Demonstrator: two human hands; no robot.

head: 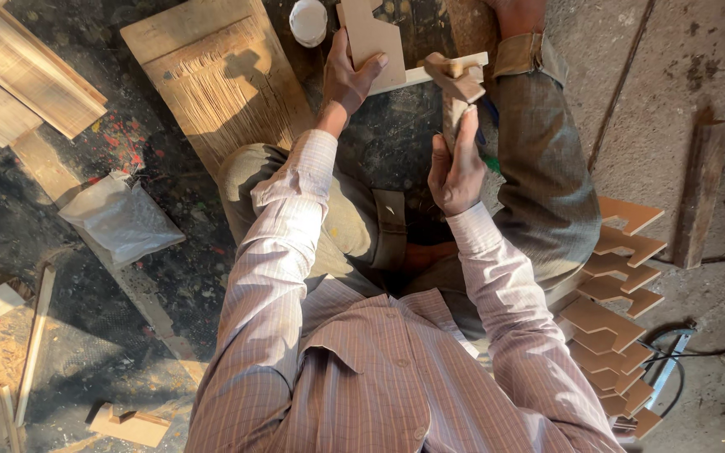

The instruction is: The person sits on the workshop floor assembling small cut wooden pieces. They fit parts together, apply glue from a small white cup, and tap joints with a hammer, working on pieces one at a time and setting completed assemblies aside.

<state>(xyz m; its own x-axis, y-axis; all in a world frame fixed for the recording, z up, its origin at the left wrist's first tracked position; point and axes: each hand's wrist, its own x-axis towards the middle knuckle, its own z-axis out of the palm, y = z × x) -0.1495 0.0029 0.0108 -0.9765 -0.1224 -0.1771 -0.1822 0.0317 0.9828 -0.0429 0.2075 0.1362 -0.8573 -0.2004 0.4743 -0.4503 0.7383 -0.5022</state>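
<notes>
My left hand (347, 77) pinches a notched board (373, 42) upright, thumb across its face, fingers behind. My right hand (456, 168) is wrapped tight around the handle of a wooden mallet (456, 80), whose head sits on a pale strip (430, 71) jutting from the board's lower edge. Both are out past my knees, above the dark floor. A white cup (308, 21) stands just left of the board. Cut pieces (614, 310) are stacked at my right.
</notes>
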